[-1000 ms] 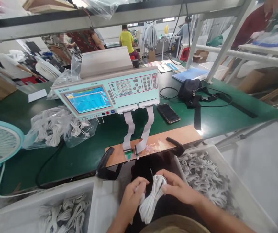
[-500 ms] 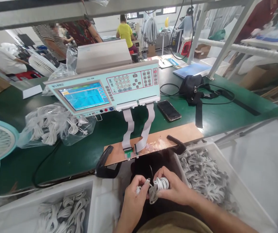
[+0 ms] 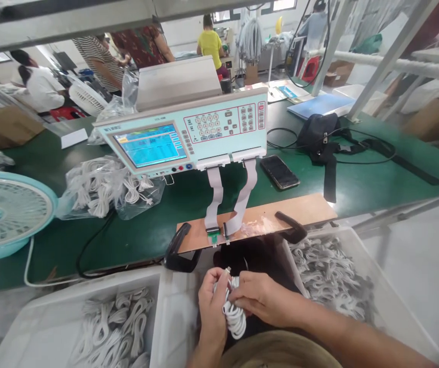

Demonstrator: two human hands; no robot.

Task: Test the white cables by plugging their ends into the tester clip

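A coiled white cable (image 3: 236,323) is between my hands, low over my lap. My left hand (image 3: 212,306) is closed on it, and a small plug (image 3: 228,270) pokes up past the thumb. From the other side my right hand (image 3: 259,296) pinches the upper part of the coil. The loops hang below the fingers. Just beyond the hands are a green circuit board (image 3: 214,237) and a second connector (image 3: 227,240) at the front edge of a wooden board (image 3: 307,210). Grey ribbon cables (image 3: 214,194) run from them up to a tester (image 3: 219,128) with a lit screen.
Bins of coiled cables flank me, a left bin (image 3: 50,317) and a right bin (image 3: 391,317). Black clamps (image 3: 181,250) grip the wooden board. A fan (image 3: 12,214), bagged cables (image 3: 96,186), a phone (image 3: 279,172) and a black bag (image 3: 319,135) lie on the green table.
My hands have come closer together. The cable coil has shifted left and now hangs downward, with the right hand's fingers over its top. The view has swung slightly left.
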